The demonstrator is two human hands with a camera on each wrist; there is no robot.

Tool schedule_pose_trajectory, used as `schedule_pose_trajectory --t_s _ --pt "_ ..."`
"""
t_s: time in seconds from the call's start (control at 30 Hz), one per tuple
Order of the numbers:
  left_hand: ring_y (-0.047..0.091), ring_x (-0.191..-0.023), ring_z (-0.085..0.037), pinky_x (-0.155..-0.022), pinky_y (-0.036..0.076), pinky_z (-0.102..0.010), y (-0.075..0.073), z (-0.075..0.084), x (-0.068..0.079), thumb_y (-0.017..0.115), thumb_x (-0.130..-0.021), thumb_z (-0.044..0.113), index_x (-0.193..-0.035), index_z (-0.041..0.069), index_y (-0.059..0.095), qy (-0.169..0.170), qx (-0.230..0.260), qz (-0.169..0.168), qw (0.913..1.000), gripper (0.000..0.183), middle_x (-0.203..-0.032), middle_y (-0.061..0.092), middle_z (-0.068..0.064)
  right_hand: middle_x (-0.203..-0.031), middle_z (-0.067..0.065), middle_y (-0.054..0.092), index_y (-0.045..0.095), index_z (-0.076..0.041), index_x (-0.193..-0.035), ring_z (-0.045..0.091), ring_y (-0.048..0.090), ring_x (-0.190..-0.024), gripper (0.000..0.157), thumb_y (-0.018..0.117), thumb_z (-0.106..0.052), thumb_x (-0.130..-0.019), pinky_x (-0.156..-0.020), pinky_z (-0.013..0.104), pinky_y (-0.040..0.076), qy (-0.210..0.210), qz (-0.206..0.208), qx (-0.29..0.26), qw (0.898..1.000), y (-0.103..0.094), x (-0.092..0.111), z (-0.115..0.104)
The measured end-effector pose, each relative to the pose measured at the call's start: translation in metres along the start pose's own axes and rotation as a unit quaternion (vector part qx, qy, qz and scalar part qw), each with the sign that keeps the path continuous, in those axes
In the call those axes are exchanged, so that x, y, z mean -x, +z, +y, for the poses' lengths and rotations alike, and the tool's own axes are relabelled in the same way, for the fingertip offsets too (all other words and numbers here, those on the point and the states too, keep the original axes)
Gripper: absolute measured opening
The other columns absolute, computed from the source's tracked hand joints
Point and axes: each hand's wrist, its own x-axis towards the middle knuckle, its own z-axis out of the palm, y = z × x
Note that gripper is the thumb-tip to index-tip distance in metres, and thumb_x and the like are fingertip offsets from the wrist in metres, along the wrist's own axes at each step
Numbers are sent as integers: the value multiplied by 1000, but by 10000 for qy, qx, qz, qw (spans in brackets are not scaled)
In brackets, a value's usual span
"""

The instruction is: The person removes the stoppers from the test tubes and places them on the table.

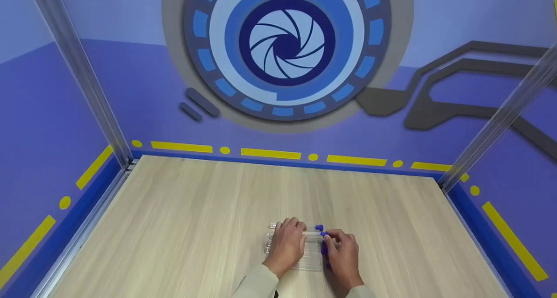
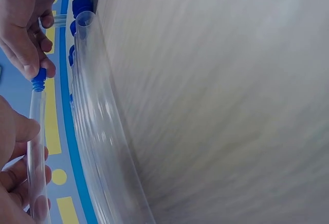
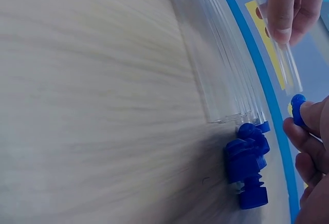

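My left hand (image 1: 287, 245) holds a clear test tube (image 2: 37, 106) sideways above other tubes, thumb and fingers around it. With thumb and fingertips, my right hand (image 1: 346, 255) pinches a blue cap (image 3: 297, 109) at that tube's mouth. Whether the cap sits in the mouth or just off it, I cannot tell. Beneath the hands, several clear test tubes (image 2: 97, 111) lie side by side on the table, and the one nearest my body shows a bare mouth. A cluster of blue caps (image 3: 247, 157) lies by their right ends.
Beyond the hands, another tube ends in a blue cap (image 1: 320, 227). The pale wood table (image 1: 196, 211) is bounded by a blue back wall (image 1: 143, 93) and side walls. Metal posts stand at the left (image 1: 87, 71) and right (image 1: 500, 119) corners.
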Motion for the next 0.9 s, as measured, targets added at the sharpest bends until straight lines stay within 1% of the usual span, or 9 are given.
schedule_pose_trajectory --t_s 0.1,0.33,0.47,0.7,0.9 --pt "54 -85 -12 -73 37 -29 1 0 0 67 -87 21 -98 18 65 -34 25 -56 10000 11 -92 58 6 -101 1 62 67 -14 -110 17 51 -99 17 59 -15 -95 -83 34 43 45 -58 24 10000 -1 -1 1" --pt "55 -86 -13 -74 38 -30 3 -1 -1 68 -85 20 -96 19 66 43 33 65 10000 11 -91 59 5 -104 -1 65 66 -16 -111 17 51 -101 18 61 -15 -93 -86 38 42 126 -114 71 9998 -1 -4 3" --pt "56 -87 -13 -75 38 -30 4 -3 0 68 -85 19 -97 19 67 23 65 67 10000 12 -91 60 5 -104 -2 66 65 -17 -111 18 51 -102 19 62 -15 -92 -88 39 42 170 -195 74 9996 -1 -5 4" --pt "56 -86 -14 -75 38 -30 8 -4 0 68 -84 18 -96 18 68 75 -23 108 9999 12 -91 61 5 -105 -1 65 66 -17 -112 18 50 -103 22 63 -12 -91 -88 39 40 316 -246 38 9992 -2 -8 4" --pt "57 -88 -13 -75 38 -29 9 -3 -1 64 -87 16 -97 19 68 -37 -121 -104 9999 12 -94 61 6 -104 -1 68 67 -16 -109 18 51 -100 20 63 -11 -90 -87 39 40 224 -66 172 9996 -1 -9 6"
